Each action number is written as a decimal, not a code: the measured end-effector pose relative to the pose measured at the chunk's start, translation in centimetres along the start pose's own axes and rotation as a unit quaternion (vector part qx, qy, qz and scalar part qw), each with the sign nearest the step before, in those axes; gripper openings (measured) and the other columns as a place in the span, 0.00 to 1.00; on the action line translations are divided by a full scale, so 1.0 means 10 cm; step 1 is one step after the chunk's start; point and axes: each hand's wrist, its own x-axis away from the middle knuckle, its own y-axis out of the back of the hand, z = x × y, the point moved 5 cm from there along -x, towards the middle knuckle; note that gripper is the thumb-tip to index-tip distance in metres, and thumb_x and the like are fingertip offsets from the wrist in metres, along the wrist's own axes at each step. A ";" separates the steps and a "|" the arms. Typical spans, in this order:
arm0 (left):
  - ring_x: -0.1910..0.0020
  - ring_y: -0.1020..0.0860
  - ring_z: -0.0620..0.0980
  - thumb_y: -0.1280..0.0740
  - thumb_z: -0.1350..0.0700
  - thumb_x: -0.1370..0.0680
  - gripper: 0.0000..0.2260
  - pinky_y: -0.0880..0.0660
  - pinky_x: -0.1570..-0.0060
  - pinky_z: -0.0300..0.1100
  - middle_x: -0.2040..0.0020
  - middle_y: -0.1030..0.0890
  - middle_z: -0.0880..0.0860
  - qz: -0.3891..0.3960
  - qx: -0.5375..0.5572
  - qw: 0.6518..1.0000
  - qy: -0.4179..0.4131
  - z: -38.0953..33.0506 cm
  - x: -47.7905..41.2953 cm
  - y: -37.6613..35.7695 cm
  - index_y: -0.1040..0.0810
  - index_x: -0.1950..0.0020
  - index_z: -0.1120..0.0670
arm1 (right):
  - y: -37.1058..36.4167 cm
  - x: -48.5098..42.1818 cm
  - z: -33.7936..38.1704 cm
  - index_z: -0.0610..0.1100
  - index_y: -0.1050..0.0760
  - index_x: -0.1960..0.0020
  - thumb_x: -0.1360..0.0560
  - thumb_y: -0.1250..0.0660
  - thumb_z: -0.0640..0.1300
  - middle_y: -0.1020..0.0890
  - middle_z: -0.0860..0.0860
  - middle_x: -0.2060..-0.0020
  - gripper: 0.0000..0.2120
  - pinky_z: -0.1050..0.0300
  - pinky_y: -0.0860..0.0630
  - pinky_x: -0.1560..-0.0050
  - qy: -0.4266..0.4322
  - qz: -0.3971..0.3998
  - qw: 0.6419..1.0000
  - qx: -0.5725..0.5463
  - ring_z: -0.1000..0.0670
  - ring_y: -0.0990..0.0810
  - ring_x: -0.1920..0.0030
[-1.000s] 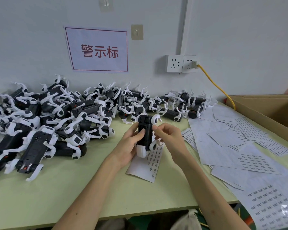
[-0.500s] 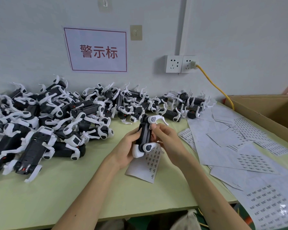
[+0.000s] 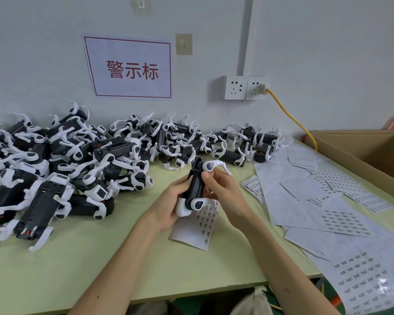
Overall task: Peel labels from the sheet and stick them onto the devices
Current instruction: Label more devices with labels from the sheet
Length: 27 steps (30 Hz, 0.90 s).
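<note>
Pile of devices [image 3: 66, 167] heaped on surface [image 3: 89, 258] at left, against wall. Left hand [image 3: 168, 208] wrapped round lower body of held device [image 3: 195, 186], fingers clamped on it. Device held upright above label sheet [image 3: 189, 233] laid on surface. Right hand [image 3: 225, 192] closed on device's right side, thumb pressed to body. Loose sheets [image 3: 305, 201] spread at right, beside cardboard box [image 3: 373, 151].

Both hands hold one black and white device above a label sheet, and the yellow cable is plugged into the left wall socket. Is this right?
Not quite. The head view shows the yellow cable plugged into the right wall socket, not the left. The left hand and right hand do hold one black and white device above a label sheet.
</note>
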 end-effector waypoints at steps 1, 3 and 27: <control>0.55 0.17 0.46 0.36 0.50 0.20 0.12 0.21 0.58 0.37 0.52 0.15 0.52 -0.002 -0.002 1.000 0.001 0.00 0.00 0.01 0.14 0.44 0.48 | -0.01 0.01 0.01 0.30 0.30 0.51 0.21 0.35 0.52 0.26 0.55 0.69 0.22 0.59 0.27 0.58 -0.002 0.004 1.000 -0.007 0.53 0.28 0.66; 0.56 0.17 0.46 0.36 0.50 0.20 0.12 0.21 0.59 0.37 0.53 0.15 0.52 -0.010 -0.005 1.000 0.002 0.00 0.00 0.02 0.13 0.45 0.48 | -0.03 0.03 0.03 0.30 0.30 0.50 0.24 0.34 0.55 0.26 0.52 0.67 0.26 0.54 0.28 0.53 -0.011 0.017 1.000 -0.023 0.48 0.27 0.61; 0.57 0.15 0.57 0.37 0.54 0.24 0.16 0.17 0.59 0.49 0.50 0.14 0.60 -0.068 0.042 0.995 0.054 -0.03 -0.02 0.24 0.13 0.48 0.60 | 0.38 -0.02 0.00 0.53 0.21 0.45 0.26 0.34 0.56 0.16 0.60 0.51 0.13 0.56 0.26 0.50 0.024 -0.218 0.976 -0.003 0.54 0.18 0.46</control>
